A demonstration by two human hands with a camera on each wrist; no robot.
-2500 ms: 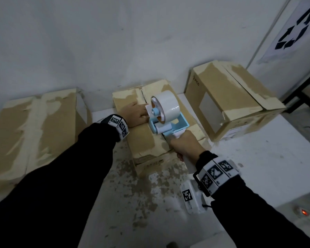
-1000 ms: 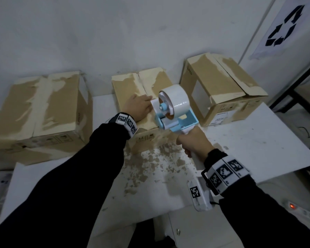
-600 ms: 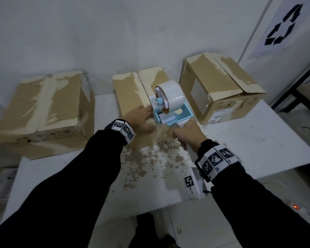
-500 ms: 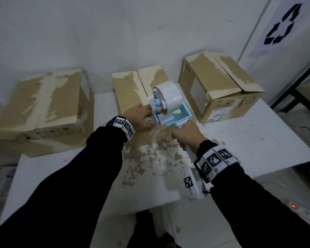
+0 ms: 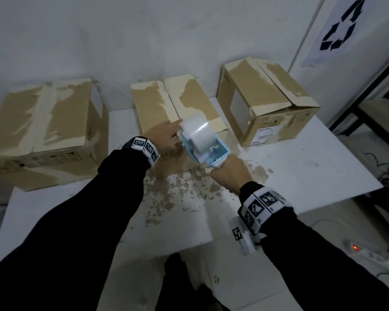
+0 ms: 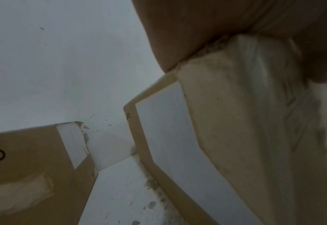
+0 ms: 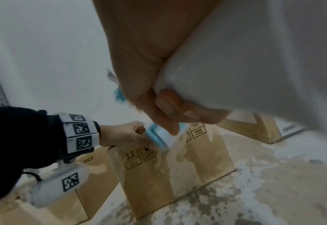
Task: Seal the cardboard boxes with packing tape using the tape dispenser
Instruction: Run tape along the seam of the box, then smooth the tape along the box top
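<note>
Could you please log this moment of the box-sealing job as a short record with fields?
Surface: white table, worn brown in the middle
Boxes: three cardboard boxes along the wall
Active box: middle box, top flaps closed
Left hand: rests flat on the middle box's near top edge
Right hand: grips the handle of the tape dispenser
Dispenser position: at the middle box's near edge, tilted over the front face
Right box: one top flap slightly raised
Left box: untouched

Dim light, plain white wall [image 5: 144,37] beyond the hands, recycling sign [image 5: 337,25] up right of the right hand, scuffed white table [image 5: 301,167] beneath, power strip [image 5: 368,254] on floor lower right.
</note>
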